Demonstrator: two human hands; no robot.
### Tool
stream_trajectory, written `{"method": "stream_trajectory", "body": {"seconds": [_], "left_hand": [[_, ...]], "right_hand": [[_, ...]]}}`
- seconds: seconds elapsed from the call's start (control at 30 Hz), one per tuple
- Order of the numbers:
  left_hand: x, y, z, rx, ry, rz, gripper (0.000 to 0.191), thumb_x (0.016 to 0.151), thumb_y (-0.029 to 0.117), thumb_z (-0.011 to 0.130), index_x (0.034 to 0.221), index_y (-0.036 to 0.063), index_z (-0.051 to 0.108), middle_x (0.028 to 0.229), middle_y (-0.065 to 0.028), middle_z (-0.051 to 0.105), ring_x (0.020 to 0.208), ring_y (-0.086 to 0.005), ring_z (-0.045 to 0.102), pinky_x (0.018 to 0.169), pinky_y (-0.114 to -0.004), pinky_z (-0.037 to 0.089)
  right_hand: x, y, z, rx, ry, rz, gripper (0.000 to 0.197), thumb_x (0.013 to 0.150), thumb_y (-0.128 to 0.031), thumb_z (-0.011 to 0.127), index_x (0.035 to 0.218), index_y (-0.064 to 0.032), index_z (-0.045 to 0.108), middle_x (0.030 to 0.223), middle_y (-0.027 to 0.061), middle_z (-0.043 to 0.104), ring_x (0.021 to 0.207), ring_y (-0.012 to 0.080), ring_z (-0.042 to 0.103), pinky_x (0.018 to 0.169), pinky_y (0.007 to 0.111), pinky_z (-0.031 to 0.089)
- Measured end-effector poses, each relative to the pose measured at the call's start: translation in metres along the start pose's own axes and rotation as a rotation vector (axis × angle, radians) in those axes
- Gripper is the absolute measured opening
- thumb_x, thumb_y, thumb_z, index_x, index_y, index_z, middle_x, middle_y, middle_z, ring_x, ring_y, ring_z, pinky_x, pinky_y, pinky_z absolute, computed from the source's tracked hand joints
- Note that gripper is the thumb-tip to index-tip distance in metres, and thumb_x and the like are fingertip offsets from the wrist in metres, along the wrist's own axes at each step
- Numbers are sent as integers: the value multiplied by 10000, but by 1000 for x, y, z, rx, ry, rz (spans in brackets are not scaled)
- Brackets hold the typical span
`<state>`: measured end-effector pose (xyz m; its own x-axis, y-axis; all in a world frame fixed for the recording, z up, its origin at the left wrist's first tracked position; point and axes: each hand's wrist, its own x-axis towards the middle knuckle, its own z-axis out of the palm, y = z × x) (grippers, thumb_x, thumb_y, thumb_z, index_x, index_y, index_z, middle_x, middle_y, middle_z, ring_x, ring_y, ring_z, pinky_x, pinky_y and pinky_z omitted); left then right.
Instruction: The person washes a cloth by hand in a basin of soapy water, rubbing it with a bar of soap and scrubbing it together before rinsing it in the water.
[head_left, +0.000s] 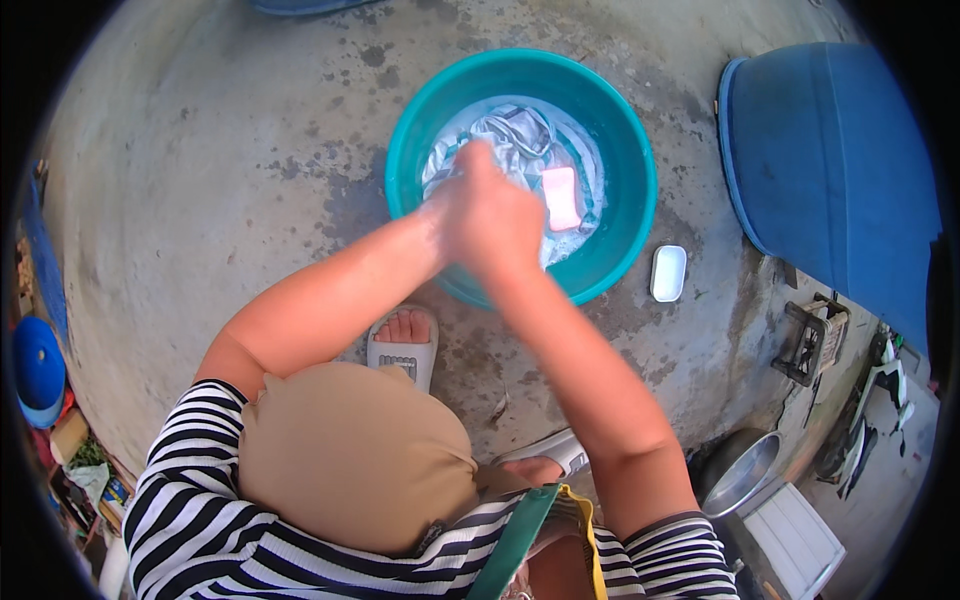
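A round teal plastic basin (616, 259) stands on the concrete floor and holds sudsy water and a wet light-coloured garment (517, 129). My right hand (499, 217), blurred, is closed on the garment's bunched cloth over the near left part of the basin. My left hand (446, 214) is against it, mostly hidden behind the right hand and wrist; what its fingers do cannot be seen. Just right of my hands, a pink rectangular sponge or bar (561, 198) lies on the wet cloth. Outside the basin on the right sits a small white plastic dish (668, 274).
A large blue plastic tub (810, 165) stands at the right, with a plastic crate (812, 337) below it. A metal basin (742, 472) is at the lower right. At the left edge are a blue bowl (39, 371) and assorted items. My sandalled feet are near the basin.
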<state>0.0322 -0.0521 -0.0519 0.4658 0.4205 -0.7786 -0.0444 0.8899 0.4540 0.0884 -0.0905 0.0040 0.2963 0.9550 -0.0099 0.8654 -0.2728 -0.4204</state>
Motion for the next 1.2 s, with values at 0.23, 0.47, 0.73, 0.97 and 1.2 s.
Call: {"method": "stream_trajectory", "body": {"seconds": [0.23,0.47,0.73,0.97,1.2], "left_hand": [[7,4,-7,-178,-367,-218,189,980,232,509,968,50,561,882,-92,610,690,-160,583,503,-357,424],[-24,19,20,-285,-195,-251,124,996,200,521,994,82,558,806,-27,591,610,-137,561,462,-259,415],[22,0,-37,-330,-636,-242,150,996,235,542,985,87,519,837,-7,578,694,-128,583,587,-287,480],[-25,30,7,252,-137,-151,388,1004,412,519,1066,42,620,944,-91,669,685,-166,590,539,-309,459],[-48,75,9,1201,-158,744,489,930,389,651,1171,-34,605,998,-107,674,853,-154,625,767,-309,489]], "right_hand": [[28,46,-9,84,16,305,195,920,-166,452,1050,-38,520,786,228,677,758,419,677,630,528,508],[10,42,-11,90,-31,199,206,916,-158,445,1081,-60,519,725,207,673,707,388,682,589,494,501],[-15,-5,12,30,364,-279,231,762,-118,551,980,-172,605,591,129,553,543,342,611,507,474,485],[25,97,-2,663,211,163,158,969,-202,530,966,-94,646,794,120,645,770,216,631,692,366,485],[15,84,-61,1268,-82,327,305,1021,-343,508,957,-86,658,917,-10,574,903,102,492,793,259,407]]}}
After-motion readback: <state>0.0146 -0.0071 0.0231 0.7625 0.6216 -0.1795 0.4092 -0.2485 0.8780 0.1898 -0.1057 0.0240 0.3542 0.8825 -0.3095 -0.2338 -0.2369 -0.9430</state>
